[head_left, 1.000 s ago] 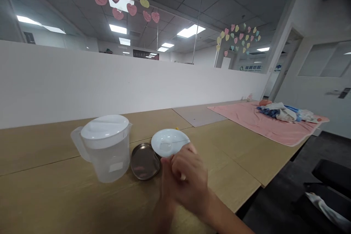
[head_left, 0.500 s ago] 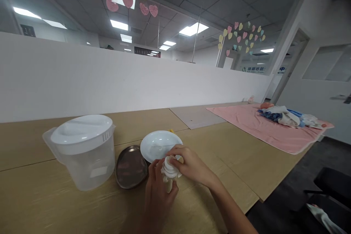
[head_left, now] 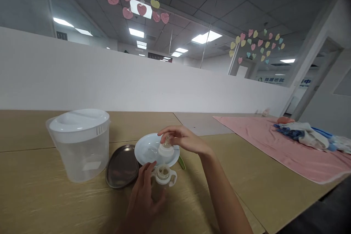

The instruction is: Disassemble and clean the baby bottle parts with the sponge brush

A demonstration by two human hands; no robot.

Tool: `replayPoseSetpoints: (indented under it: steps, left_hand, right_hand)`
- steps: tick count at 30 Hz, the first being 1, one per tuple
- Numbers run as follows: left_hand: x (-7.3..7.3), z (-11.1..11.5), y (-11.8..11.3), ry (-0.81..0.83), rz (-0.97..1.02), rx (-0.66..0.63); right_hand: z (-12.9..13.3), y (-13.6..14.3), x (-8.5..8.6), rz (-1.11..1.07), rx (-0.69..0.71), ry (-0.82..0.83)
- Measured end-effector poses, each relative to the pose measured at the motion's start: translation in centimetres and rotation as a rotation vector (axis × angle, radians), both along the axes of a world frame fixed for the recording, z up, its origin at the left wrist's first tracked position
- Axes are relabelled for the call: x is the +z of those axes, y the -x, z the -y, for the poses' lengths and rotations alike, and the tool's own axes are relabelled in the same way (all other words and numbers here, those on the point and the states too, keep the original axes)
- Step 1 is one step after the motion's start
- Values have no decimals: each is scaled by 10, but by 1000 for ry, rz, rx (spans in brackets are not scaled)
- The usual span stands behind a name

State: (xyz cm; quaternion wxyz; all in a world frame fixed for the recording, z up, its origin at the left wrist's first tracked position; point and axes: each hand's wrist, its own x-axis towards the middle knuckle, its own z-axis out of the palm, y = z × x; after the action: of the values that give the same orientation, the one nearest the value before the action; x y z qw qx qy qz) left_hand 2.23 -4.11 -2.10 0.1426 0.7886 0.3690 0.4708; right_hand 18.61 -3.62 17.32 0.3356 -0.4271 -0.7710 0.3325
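My left hand [head_left: 145, 193] is curled around a clear baby bottle [head_left: 163, 179] with white side handles. The bottle stands upright with its mouth uncovered. Above it, my right hand [head_left: 185, 139] pinches the bottle's nipple top [head_left: 166, 150], a clear teat set in a white collar. That top is apart from the bottle and hangs over the white bowl [head_left: 144, 148]. Some clear liquid or a transparent item seems to lie in the bowl; I cannot tell which.
A dark metal tray [head_left: 123, 168] lies left of the bowl, and a lidded clear plastic pitcher [head_left: 82, 150] stands beyond it. A green handle-like thing [head_left: 182, 162] sticks out at the bowl's right. Bundled cloths [head_left: 298, 133] rest on a pink towel [head_left: 260, 142] at the right.
The nipple top has come off the bottle, and my right hand has lifted it up and away over the bowl. My left hand stays at the bottle. The view has shifted.
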Motion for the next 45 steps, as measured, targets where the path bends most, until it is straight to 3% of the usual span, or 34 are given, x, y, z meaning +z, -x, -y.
replayPoseSetpoints:
  steps: [7, 10, 12, 15, 18, 20, 23, 28, 32, 39, 42, 45]
  left_hand:
    - [-2, -5, 8, -167, -63, 71]
    - [7, -6, 18, -239, -50, 79]
    - [22, -7, 21, -229, 40, 105]
    - [56, -13, 12, -124, 116, 103]
    - [88, -26, -8, 86, 169, 31]
    - [102, -37, -19, 178, 220, -30]
    - [113, -54, -26, 187, 232, -79]
    - [123, -75, -20, 154, 10, -117]
    - [126, -78, -18, 176, -205, -130]
    - [108, -70, -29, 230, -672, -59]
    - [100, -71, -28, 234, -700, -46]
    - [107, -73, -20, 273, -620, -52]
  right_hand:
    - [-6, 3, 15, -227, -72, -102]
    - [-13, 5, 12, -212, -101, -125]
    - [-17, 4, 9, -169, -119, -128]
    - [-21, 4, 7, -132, -128, -131]
    - [-22, 2, 7, -163, -129, -145]
    - [-23, -1, 7, -202, -166, -177]
    - [-26, -9, 7, -249, -264, -242]
    - [-29, -19, 8, -218, -482, -358]
    - [-24, -22, 12, -209, -650, -444]
    - [-24, -17, 9, -123, -618, -432]
    - [-28, -12, 5, -52, -593, -432]
    - [-30, -8, 2, 40, -559, -426]
